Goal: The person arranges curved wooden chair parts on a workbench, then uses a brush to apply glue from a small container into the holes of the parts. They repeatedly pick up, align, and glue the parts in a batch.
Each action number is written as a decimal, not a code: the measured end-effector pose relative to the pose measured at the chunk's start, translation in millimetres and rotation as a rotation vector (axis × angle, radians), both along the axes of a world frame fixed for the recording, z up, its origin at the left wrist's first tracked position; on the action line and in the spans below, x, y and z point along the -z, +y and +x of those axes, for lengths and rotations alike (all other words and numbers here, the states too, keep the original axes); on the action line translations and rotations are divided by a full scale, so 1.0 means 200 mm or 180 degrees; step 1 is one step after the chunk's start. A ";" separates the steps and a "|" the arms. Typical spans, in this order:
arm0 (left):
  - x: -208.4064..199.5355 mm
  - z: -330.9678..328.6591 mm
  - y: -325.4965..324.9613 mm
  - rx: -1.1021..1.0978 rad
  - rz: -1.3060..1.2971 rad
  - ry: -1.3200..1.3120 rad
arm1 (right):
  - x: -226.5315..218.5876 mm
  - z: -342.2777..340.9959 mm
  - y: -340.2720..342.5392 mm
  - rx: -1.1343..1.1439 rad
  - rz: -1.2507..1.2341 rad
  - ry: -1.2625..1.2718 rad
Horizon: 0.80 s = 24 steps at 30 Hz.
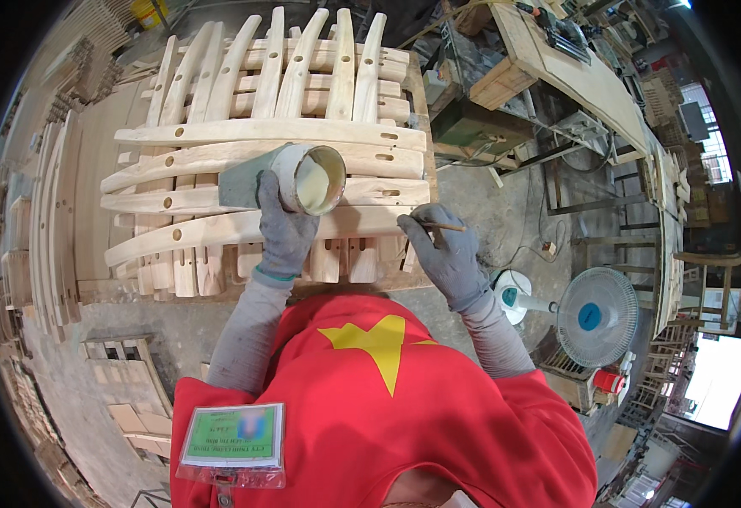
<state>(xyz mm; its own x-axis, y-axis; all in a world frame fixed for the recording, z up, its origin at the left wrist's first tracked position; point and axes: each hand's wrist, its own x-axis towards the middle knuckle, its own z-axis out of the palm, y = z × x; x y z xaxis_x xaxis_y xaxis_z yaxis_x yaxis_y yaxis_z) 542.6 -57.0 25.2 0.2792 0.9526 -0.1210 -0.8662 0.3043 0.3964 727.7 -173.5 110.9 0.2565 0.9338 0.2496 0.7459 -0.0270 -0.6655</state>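
My left hand [286, 235], in a grey glove, is wrapped round a round cup [284, 172]. The cup is tilted so its mouth shows, with a cream-white substance [312, 185] inside and a stained rim. A flat grey-green piece [242, 179] juts out to the left behind the cup; whether it is attached cannot be made out. My gloved right hand [451, 258] pinches a thin brown stick [444, 226] by the right end of the nearest curved wooden piece [226, 230]. Several such pale pieces with round holes and slots lie crosswise beneath the cup.
More curved wooden pieces [303, 63] form a stack on the table [422, 89]. To the right, a workbench [586, 76] carries tools. A white fan [597, 317] stands on the right, and a cable [518, 254] runs over the floor. Wood piles [55, 220] line the left side.
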 end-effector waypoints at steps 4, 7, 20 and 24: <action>-0.01 0.00 -0.01 0.0048 0.0113 0.0054 | 0.03 0.06 0.00 0.0191 -0.0101 0.0377; 0.00 -0.01 -0.01 0.0010 0.0067 0.0115 | 0.00 0.05 0.00 0.0385 -0.0342 0.0328; 0.01 -0.01 0.00 0.0086 -0.0167 0.0010 | -0.01 0.19 -0.11 0.0505 -0.0355 0.1930; 0.02 -0.07 -0.02 -0.0253 0.0202 0.0846 | -0.06 0.20 -0.18 0.0549 -0.0077 0.1967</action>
